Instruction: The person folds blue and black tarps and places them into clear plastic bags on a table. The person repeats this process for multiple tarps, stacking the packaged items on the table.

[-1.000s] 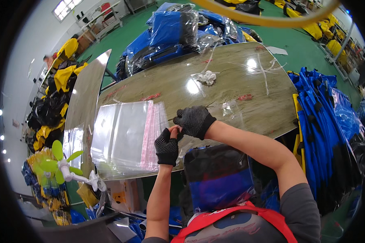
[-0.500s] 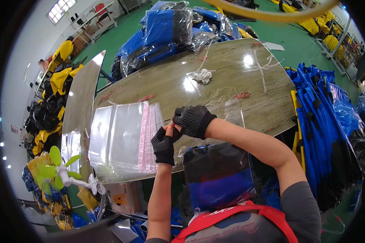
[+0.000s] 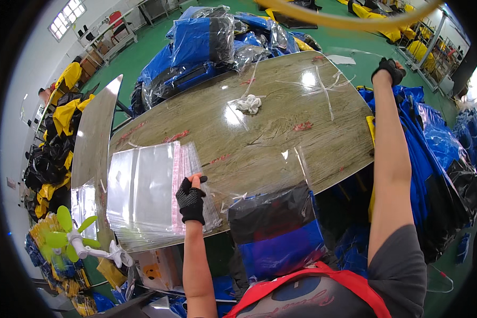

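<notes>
My left hand (image 3: 191, 200), in a black dotted glove with bare fingertips, hovers at the right side of a stack of clear plastic bags (image 3: 143, 177) with pink-edged strips. Its fingers are curled in; whatever they may pinch is too small to make out. Far out to the right, my right hand (image 3: 389, 71), gloved alike, is closed above the far end of a pile of blue folded goods (image 3: 413, 143). Its grip hides any contents. Against my body at the table's near edge rests a black and blue folded item in a clear bag (image 3: 278, 228).
The wood-patterned table (image 3: 281, 124) carries a crumpled white wad (image 3: 249, 104), strips of clear tape and red scraps. Bagged blue goods (image 3: 196, 45) are heaped beyond it. A small green-bladed fan (image 3: 74, 238) stands at the near left, and a yellow curved bar (image 3: 350, 20) crosses the top.
My hands, together over the table before, are now apart. The right has swung far out to the right, arm extended; the left has shifted slightly left and down. The view has shifted a little.
</notes>
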A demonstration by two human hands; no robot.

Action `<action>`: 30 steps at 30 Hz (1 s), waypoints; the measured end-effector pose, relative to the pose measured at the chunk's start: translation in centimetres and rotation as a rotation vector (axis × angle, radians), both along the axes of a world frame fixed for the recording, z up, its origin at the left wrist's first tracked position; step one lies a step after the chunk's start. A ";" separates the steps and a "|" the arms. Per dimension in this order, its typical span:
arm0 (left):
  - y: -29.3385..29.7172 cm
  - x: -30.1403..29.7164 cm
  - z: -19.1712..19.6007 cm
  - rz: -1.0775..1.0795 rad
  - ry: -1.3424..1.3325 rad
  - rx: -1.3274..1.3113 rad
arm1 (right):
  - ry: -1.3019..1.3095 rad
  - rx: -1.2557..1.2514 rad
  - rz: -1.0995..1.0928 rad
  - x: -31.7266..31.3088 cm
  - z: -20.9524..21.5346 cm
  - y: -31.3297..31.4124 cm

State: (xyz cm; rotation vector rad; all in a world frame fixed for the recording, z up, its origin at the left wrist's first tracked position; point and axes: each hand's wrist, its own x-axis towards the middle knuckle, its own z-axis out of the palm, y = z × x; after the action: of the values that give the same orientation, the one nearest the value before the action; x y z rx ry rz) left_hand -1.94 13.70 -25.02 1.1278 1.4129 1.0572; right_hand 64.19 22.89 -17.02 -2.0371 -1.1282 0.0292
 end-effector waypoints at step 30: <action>-6.1 8.5 2.3 -0.886 0.880 0.833 | -0.342 -0.049 1.036 -36.9 -7.5 -24.9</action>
State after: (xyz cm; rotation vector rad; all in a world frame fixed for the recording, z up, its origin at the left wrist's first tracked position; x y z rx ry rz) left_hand 6.54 7.62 -22.74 2.7301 0.7954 0.4440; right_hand 27.30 -2.04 -24.52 -1.3097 -2.2979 0.2308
